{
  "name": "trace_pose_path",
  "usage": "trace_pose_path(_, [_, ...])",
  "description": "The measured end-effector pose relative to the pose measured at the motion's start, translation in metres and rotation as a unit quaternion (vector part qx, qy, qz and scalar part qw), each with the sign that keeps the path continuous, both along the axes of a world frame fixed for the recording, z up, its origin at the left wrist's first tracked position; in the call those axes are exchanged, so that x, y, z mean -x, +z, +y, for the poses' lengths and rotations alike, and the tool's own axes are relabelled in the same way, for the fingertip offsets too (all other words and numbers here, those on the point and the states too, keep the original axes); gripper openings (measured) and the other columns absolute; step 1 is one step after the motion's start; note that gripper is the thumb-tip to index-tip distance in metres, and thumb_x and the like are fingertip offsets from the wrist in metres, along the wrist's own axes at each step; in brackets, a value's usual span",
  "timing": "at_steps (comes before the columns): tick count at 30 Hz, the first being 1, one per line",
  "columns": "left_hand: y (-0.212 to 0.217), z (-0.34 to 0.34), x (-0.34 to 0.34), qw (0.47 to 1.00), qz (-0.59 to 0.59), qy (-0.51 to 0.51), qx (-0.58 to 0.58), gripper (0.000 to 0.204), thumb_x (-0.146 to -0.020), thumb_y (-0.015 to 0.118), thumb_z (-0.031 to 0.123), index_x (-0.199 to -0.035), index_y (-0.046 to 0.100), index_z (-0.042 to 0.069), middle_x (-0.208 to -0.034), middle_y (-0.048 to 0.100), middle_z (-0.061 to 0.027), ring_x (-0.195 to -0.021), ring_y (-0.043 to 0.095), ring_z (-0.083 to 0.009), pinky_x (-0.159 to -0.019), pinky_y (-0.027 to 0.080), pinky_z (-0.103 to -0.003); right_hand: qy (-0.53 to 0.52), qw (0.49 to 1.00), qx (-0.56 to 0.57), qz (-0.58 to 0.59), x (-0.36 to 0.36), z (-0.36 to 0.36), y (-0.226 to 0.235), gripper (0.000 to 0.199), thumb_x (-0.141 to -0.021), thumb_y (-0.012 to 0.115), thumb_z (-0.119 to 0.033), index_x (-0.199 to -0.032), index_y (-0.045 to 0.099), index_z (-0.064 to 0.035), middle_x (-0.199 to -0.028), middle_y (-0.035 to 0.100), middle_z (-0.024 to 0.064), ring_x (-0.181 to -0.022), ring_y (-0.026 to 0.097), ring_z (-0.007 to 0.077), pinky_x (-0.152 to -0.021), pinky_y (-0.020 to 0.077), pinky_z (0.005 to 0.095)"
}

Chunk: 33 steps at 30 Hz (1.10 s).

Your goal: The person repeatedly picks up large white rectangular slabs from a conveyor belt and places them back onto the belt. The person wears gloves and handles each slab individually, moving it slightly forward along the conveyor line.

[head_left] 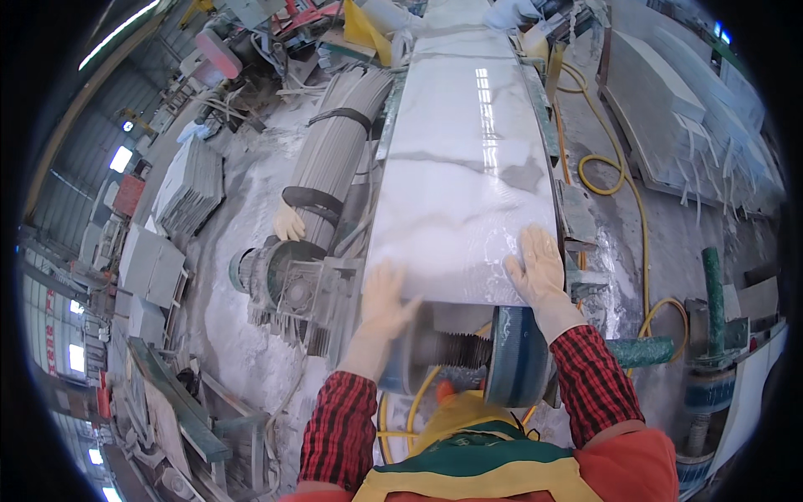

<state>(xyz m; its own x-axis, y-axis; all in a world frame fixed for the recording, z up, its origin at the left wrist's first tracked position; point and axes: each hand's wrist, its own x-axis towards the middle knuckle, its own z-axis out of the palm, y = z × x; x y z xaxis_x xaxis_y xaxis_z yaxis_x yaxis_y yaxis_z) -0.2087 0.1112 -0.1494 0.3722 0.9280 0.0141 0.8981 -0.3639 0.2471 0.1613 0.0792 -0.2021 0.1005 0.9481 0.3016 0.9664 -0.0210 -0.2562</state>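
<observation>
White, grey-veined polished stone slab [460,205] lies lengthwise ahead, its near edge beside a blue-banded roller [512,356]. The gloved right hand [537,269] presses flat near its right edge, thumb spread, grasping nothing; the blurred gloved left hand [385,297] spreads at the near-left corner, contact unclear. Red lettering [51,332] shows far left.

A bundle of long grey strips [339,157], bound with dark straps [314,200], lies at the upper centre-left of the frame. Farther left stand a stack of grey slabs [189,186] and a red block [128,195]. A yellow sheet [365,35] and a pink rounded object [219,55] show near the top. At right, a yellow hose [643,238] loops across the floor [615,230], beside large pale slabs [652,74] at upper right and a green upright post [712,293] lower down.
</observation>
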Motion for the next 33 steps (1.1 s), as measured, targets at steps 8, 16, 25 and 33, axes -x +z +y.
trace_pose_path(8, [-0.014,0.08,-0.023,0.996,0.001,-0.075,-0.037,0.079,-0.103,0.065,0.048,-0.168,0.042,0.01,-0.175,0.034,-0.0261,-0.159,0.031,-0.0528,-0.133,0.022,-0.058,0.019,1.0,-0.009,-0.018,0.001,-0.006,0.016,0.073,-0.103,0.063,-0.047,-0.158,0.053,0.0005,-0.163,0.05,0.0286,-0.154,0.043,0.0471,-0.133,0.0285,0.0537])
trace_pose_path(16, [-0.013,0.078,-0.023,0.991,-0.049,-0.103,-0.066,0.07,-0.104,0.064,0.044,-0.163,0.049,0.009,-0.168,0.045,-0.0264,-0.153,0.039,-0.0516,-0.131,0.025,-0.058,0.008,0.999,-0.037,-0.037,0.005,-0.013,0.015,0.068,-0.1,0.069,-0.035,-0.155,0.055,0.0014,-0.159,0.055,0.0284,-0.149,0.049,0.0467,-0.13,0.0338,0.0534])
trace_pose_path(25, [-0.029,0.077,-0.017,0.99,-0.066,-0.072,-0.104,0.074,-0.102,0.065,0.044,-0.165,0.047,0.008,-0.169,0.043,-0.0254,-0.154,0.038,-0.0499,-0.131,0.025,-0.058,-0.019,0.999,-0.03,-0.025,0.01,-0.017,0.021,0.069,-0.1,0.068,-0.034,-0.156,0.053,0.0024,-0.161,0.052,0.029,-0.152,0.047,0.0461,-0.131,0.0312,0.0545])
trace_pose_path(33, [-0.006,0.074,-0.019,0.991,-0.036,-0.119,-0.058,0.074,-0.099,0.066,0.046,-0.159,0.049,0.005,-0.164,0.045,-0.0261,-0.151,0.038,-0.0498,-0.129,0.025,-0.058,-0.005,0.999,0.018,-0.029,0.006,-0.019,0.022,0.071,-0.103,0.063,-0.044,-0.155,0.053,0.003,-0.16,0.052,0.0291,-0.151,0.046,0.0468,-0.131,0.0321,0.0533])
